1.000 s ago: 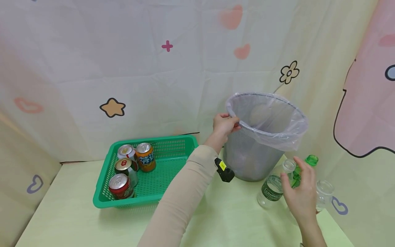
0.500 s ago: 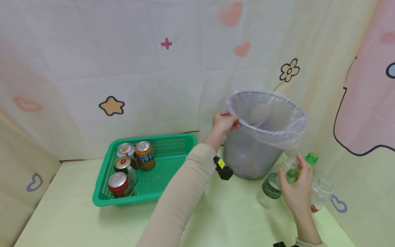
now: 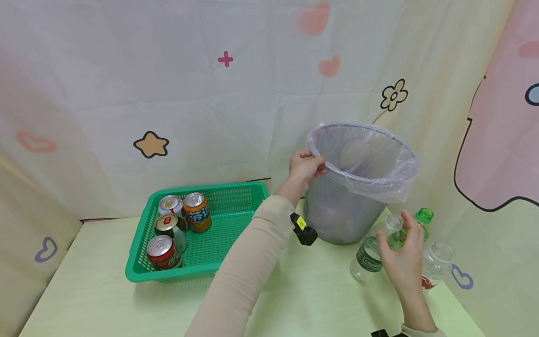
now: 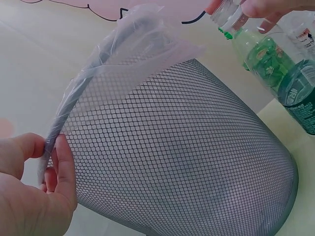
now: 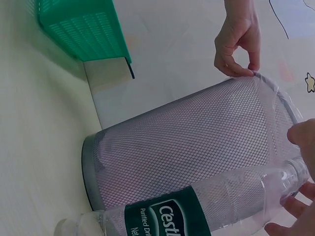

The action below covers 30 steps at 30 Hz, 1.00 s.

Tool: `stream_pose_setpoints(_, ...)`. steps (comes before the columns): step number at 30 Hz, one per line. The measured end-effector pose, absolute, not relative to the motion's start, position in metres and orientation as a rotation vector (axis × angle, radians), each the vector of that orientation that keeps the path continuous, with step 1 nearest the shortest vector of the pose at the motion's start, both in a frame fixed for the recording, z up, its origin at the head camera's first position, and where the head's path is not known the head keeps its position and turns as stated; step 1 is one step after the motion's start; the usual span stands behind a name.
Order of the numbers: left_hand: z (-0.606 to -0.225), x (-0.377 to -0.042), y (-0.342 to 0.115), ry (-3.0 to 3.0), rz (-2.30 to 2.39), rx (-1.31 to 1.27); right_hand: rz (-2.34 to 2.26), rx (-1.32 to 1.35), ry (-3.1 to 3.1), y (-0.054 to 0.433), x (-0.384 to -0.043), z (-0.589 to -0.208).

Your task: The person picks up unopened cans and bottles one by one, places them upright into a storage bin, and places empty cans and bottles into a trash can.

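My left hand (image 3: 304, 169) pinches the lined rim of a grey mesh wastebasket (image 3: 343, 215), thumb inside and fingers outside, as the left wrist view (image 4: 42, 182) shows. A clear plastic liner (image 3: 396, 187) folds over that rim. My right hand (image 3: 406, 262) is around the neck of a clear water bottle (image 5: 236, 196) with a dark green label. A gap shows between thumb and neck in the right wrist view; a finger seems to touch the neck. Behind that hand stand a green plastic bottle (image 3: 424, 216) and a clear one with a red label (image 3: 439, 262), partly hidden.
A green plastic basket (image 3: 227, 267) stands at the left. Several drink cans, including an orange one (image 3: 198, 213) and a red one (image 3: 165, 255), stand upright in it. A patterned cloth (image 3: 210, 117) hangs behind the pale table (image 3: 311, 299).
My right hand has shifted slightly left around the clear bottle's neck, and the neck has moved a little left in the last half second. My left hand keeps hold of the rim.
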<state>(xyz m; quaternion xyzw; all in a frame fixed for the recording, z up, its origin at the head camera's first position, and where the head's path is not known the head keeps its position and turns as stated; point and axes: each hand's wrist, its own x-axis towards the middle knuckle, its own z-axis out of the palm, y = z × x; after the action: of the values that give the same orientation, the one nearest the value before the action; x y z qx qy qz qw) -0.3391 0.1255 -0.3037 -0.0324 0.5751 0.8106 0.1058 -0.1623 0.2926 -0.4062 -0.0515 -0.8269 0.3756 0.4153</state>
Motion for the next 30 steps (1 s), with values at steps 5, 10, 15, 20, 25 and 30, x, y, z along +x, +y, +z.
stream_pose_setpoints(5, -0.304, -0.339, 0.124, 1.684, 2.390, -0.079, 0.999, -0.185, -2.107, 0.295, -0.164, -0.410)
stream_pose_setpoints(10, -0.304, -0.339, 0.124, 1.678, 2.394, -0.075, 1.056, -0.254, -2.165, 0.297, -0.167, -0.416)
stream_pose_setpoints(15, -0.304, -0.340, 0.125, 1.658, 2.403, -0.079, 1.135, -0.277, -2.184, 0.301, -0.168, -0.419)
stream_pose_setpoints(20, -0.306, -0.341, 0.125, 1.643, 2.412, -0.075, 1.164, -0.302, -2.212, 0.303, -0.169, -0.424)
stream_pose_setpoints(25, -0.307, -0.342, 0.124, 1.634, 2.412, -0.068, 1.206, -0.302, -2.212, 0.303, -0.170, -0.429)
stream_pose_setpoints(30, -0.307, -0.343, 0.125, 1.625, 2.419, -0.068, 1.206, -0.307, -2.200, 0.304, -0.169, -0.434)
